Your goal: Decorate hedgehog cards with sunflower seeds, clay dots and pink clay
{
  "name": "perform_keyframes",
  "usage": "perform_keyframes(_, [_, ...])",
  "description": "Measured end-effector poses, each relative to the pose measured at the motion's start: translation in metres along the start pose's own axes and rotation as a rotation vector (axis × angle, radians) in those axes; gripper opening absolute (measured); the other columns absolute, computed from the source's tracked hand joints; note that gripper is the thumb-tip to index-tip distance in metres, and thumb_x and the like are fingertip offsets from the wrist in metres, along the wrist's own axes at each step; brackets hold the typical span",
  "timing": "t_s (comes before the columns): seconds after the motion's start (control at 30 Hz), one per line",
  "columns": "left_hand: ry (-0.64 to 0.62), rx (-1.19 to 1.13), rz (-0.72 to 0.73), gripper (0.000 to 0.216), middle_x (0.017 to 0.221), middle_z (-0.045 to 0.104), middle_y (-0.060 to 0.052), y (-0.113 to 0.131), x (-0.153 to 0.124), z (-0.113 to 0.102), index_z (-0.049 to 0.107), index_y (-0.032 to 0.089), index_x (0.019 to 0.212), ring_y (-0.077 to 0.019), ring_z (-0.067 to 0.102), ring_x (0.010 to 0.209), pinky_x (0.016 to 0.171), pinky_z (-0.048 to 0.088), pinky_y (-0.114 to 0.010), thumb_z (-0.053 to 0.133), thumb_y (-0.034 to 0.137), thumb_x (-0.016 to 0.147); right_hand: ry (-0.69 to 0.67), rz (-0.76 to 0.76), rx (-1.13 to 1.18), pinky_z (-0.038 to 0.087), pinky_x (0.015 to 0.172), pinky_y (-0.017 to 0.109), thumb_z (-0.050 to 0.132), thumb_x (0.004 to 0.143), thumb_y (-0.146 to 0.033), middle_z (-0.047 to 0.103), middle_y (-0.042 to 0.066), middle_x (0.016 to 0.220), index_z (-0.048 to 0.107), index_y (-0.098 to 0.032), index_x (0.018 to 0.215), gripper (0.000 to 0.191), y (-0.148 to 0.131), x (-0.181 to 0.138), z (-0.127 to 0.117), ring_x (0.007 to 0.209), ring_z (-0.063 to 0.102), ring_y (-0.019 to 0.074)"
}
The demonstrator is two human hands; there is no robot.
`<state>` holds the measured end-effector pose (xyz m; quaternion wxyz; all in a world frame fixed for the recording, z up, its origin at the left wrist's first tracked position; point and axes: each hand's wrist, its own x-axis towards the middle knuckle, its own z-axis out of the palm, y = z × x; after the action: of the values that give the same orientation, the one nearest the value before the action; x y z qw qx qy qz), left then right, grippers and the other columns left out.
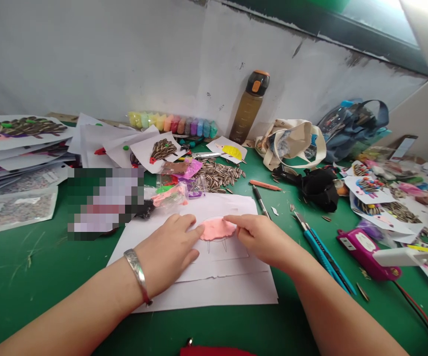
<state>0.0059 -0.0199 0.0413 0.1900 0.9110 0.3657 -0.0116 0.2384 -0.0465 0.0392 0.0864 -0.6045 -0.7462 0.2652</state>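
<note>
A flat patch of pink modelling clay (218,229) covers an outlined shape on a white sheet of paper (221,291). Two thin drawn legs show below it. My left hand (171,249), with a silver bangle at the wrist, lies on the paper with fingers apart, one fingertip at the clay's left edge. From the other side, my right hand (262,240) touches the clay's upper right edge with its stretched index finger; its other fingers are curled, and nothing shows in them. More paper lies beneath the sheet.
Sunflower seeds (219,175) lie behind the paper, near clay packets (179,168). To the right are a pen (261,201), a blue utility knife (325,252) and a magenta glue gun (369,252). A bottle (249,109) leans at the wall. Paper pictures (17,160) are stacked left.
</note>
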Motion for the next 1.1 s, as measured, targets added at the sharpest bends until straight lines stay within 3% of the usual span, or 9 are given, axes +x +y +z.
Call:
perform_keyframes(0.2, [-0.006, 0.024, 0.008, 0.027, 0.106, 0.053, -0.011, -0.001, 0.001, 0.001, 0.060, 0.017, 0.111, -0.0273, 0.049, 0.095, 0.086, 0.042, -0.042, 0.051, 0.017, 0.085, -0.024, 0.055, -0.230, 0.035, 0.062, 0.026, 0.039, 0.086, -0.016, 0.066, 0.005, 0.088, 0.059, -0.027, 0.126, 0.046, -0.011, 0.001, 0.004, 0.076, 0.059, 0.0185])
perform_keyframes(0.5, [0.016, -0.003, 0.008, 0.025, 0.107, 0.053, -0.012, -0.001, 0.000, 0.001, 0.061, 0.018, 0.108, -0.0268, 0.050, 0.094, 0.085, 0.043, -0.042, 0.050, 0.021, 0.086, 0.035, 0.001, -0.009, 0.042, 0.074, 0.026, 0.037, 0.084, -0.012, 0.070, 0.004, 0.104, 0.062, -0.026, 0.122, 0.048, 0.003, 0.002, 0.000, 0.092, 0.061, 0.0191])
perform_keyframes(0.93, [-0.015, 0.029, 0.008, 0.027, 0.108, 0.052, -0.012, -0.001, 0.000, 0.001, 0.059, 0.017, 0.112, -0.0274, 0.048, 0.096, 0.087, 0.043, -0.043, 0.052, 0.018, 0.086, -0.050, 0.008, -0.385, 0.021, 0.052, 0.026, 0.038, 0.087, -0.018, 0.062, 0.002, 0.081, 0.058, -0.029, 0.119, 0.039, -0.014, -0.002, 0.007, 0.063, 0.053, 0.0154])
perform_keyframes(1.1, [-0.013, 0.027, 0.013, 0.027, 0.106, 0.052, -0.012, -0.001, 0.000, 0.001, 0.059, 0.016, 0.112, -0.0274, 0.049, 0.095, 0.086, 0.042, -0.043, 0.051, 0.017, 0.086, -0.013, -0.002, -0.250, 0.029, 0.057, 0.025, 0.038, 0.085, -0.016, 0.065, 0.002, 0.086, 0.062, -0.030, 0.118, 0.043, -0.010, 0.003, 0.007, 0.072, 0.057, 0.0163])
